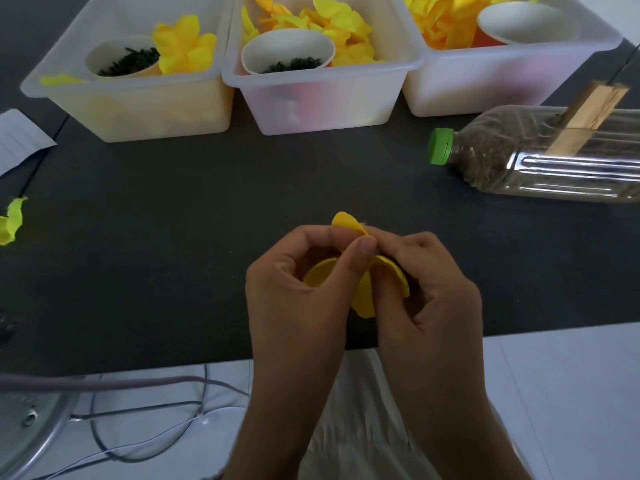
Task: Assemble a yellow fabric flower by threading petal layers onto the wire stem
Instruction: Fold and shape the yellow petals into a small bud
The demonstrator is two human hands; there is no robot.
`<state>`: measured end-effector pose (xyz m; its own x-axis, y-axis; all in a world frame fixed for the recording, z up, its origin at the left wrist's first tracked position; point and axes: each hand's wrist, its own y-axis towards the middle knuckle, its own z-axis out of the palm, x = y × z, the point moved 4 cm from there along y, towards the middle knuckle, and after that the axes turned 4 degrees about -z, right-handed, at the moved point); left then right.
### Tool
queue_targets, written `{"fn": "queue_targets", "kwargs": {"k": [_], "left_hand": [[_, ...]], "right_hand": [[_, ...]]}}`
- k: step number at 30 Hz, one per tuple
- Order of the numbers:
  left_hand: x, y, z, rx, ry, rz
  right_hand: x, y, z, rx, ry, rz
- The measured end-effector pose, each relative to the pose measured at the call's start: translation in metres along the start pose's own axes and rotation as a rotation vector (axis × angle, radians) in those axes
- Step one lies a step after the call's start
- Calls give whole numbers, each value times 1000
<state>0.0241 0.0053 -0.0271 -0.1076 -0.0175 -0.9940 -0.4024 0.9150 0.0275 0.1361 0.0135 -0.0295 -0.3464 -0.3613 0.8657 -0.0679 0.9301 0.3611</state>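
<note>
1. Left hand [298,289]: at centre, fingers curled, thumb and fingertips pinching the yellow petal layer [363,292].
2. Right hand [426,289]: pressed against the left hand, fingers curled round the same petal layer from the 3 o'clock side.
3. Yellow petal layer: held between both hands above the dark table [207,209], near its 6 o'clock edge; one lobe stands up at 12 o'clock of the hands, others curve below the thumbs. Wire stem within the grip: cannot tell.
4. Three translucent bins at 12 o'clock, in a row: left bin [138,109] with a paper cup of dark green pieces and yellow petals; middle bin [311,105] likewise; right bin [485,88] with orange-yellow petals and a cup.
5. Plastic bottle [540,161], green cap, lying on its side at 2 o'clock, a wooden piece [585,116] across it.
6. Yellow-green flower [12,223] on a dark stem at 9 o'clock, beside lined paper [17,140].
7. Cables [145,410] on the floor at 7 o'clock.
</note>
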Motion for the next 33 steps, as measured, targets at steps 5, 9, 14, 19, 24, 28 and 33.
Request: {"fn": "queue_targets", "kwargs": {"k": [5,9,14,19,24,28,33], "left_hand": [[1,2,-2,7,32,31],[1,5,-6,29,29,40],[3,6,-10,35,-11,42],[0,7,-9,55,-47,62],[-1,7,-8,60,-41,94],[-1,6,-8,64,-45,93],[-1,6,-8,65,-39,78]], "right_hand": [[1,2,-2,-2,21,-10],[-2,2,-3,62,94,32],[-2,4,-3,128,184,72],[0,4,-6,161,209,80],[2,5,-8,165,211,71],[2,6,-9,168,194,62],[2,5,-9,169,161,53]]}}
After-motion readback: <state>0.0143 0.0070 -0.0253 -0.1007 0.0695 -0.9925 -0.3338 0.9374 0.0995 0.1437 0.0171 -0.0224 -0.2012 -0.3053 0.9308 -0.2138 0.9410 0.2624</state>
